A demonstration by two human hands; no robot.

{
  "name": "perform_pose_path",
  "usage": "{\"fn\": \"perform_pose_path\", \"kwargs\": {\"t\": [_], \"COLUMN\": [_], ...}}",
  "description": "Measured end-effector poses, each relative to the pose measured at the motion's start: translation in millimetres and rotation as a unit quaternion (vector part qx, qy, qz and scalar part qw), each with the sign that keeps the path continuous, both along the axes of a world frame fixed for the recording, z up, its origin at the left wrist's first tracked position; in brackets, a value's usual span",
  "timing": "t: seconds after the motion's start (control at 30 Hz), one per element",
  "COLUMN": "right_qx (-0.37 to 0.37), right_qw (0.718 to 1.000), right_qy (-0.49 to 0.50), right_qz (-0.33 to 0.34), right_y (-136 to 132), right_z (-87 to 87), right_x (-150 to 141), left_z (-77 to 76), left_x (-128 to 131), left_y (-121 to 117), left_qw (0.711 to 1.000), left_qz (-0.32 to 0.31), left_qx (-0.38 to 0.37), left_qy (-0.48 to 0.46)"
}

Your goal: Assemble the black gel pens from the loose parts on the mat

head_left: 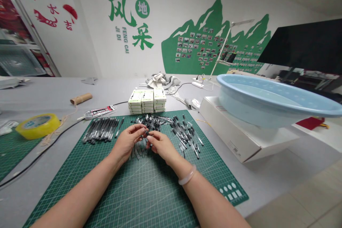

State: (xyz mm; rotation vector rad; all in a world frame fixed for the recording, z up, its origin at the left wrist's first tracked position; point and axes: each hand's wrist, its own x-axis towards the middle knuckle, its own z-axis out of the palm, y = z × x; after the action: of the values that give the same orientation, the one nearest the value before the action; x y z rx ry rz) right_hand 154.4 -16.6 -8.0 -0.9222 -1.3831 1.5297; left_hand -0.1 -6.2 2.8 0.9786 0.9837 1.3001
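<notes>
My left hand (130, 140) and my right hand (161, 144) meet over the green cutting mat (144, 192). Both are closed in a pinch, fingertips close together, on a small black pen part (146, 133); its exact shape is mostly covered by the fingers. Behind the fingertips lies a heap of black pen caps (152, 122). Under the hands are clear pen barrels (138, 150), partly hidden. To the left, a row of pens with black caps (101, 130) lies side by side. Loose clear-and-black pens (187, 133) are scattered on the right of the mat.
Stacked small white-green boxes (146, 101) stand behind the mat. A blue basin (267, 96) rests on a white carton (232, 131) at right. At left are yellow tape (39, 125), a packaged glue tube (100, 112), a cork-coloured tube (81, 98) and a black cable (45, 150).
</notes>
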Motion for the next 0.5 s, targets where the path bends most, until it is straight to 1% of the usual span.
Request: {"fn": "perform_pose_path", "kwargs": {"t": [0.1, 0.2, 0.27, 0.33, 0.43, 0.5], "right_qx": [-0.006, -0.002, -0.018, -0.035, -0.051, -0.055], "right_qw": [0.998, 0.996, 0.998, 0.999, 0.997, 0.995], "right_qy": [0.024, 0.030, 0.024, 0.027, 0.055, 0.075], "right_qz": [-0.060, -0.078, -0.058, -0.024, 0.029, 0.043], "right_y": [0.8, 1.8, 1.6, 0.7, -1.3, -2.3], "right_z": [-1.5, -2.6, -2.7, -2.2, -0.4, 1.0], "right_x": [-0.6, 0.8, 2.0, 2.7, 2.8, 2.4], "left_z": [1.1, 2.8, 3.1, 2.7, 2.8, 3.8], "left_x": [1.5, 1.8, 0.7, -1.2, -4.0, -4.5], "left_y": [-1.1, -1.5, -1.3, -1.1, -1.8, -3.0], "left_qw": [1.000, 1.000, 1.000, 0.999, 0.999, 0.998], "left_qz": [0.003, 0.003, 0.001, -0.007, -0.029, -0.036], "left_qx": [-0.013, -0.018, -0.019, -0.017, -0.016, -0.021], "left_qy": [-0.008, -0.017, -0.022, -0.027, -0.034, -0.043]}}
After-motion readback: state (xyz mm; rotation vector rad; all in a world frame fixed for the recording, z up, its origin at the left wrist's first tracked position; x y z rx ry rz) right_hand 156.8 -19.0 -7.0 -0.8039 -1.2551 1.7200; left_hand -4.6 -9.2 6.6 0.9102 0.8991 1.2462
